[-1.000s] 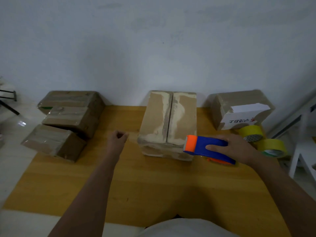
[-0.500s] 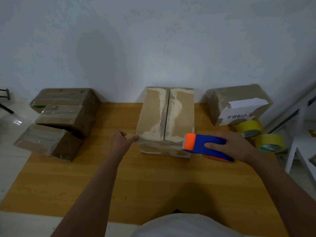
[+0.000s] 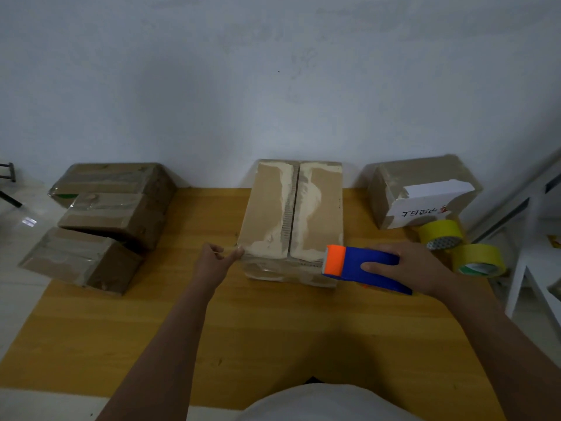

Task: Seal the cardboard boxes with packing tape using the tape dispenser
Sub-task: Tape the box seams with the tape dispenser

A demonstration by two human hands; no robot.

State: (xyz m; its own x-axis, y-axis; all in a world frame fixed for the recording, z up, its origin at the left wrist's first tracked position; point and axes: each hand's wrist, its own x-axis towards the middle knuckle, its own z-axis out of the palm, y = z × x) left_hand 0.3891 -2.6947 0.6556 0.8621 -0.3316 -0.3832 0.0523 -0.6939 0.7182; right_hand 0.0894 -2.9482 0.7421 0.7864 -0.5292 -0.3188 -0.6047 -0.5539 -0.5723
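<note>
Wooden counter (image 3: 267,335): yellow-brown top carrying the work, nearest the person.
Right grip (image 3: 406,265): the right hand is wrapped over the blue body of the tape dispenser (image 3: 364,267), thumb on its near side; the orange head points left and sits at the near right corner of the middle box.
Left grip (image 3: 214,261): the left hand has curled fingers, with thumb and forefinger pinching or pressing the near left top corner of the box; which of the two cannot be told.
Step in hand: by my reading, steadying the box and lining the dispenser up to start a strip.
Next move: likely needs the orange head brought to the near end of the centre seam, pressed down and drawn away along it while the left hand holds the box.
Middle box (image 3: 293,220): brown cardboard, flaps closed, seam bare, pale torn patches either side, standing mid-counter toward the wall.
Tape rolls (image 3: 461,247): two yellow ones at the right edge.
Far boxes: a taped stack (image 3: 106,214) at left, a labelled box (image 3: 422,189) at right.
</note>
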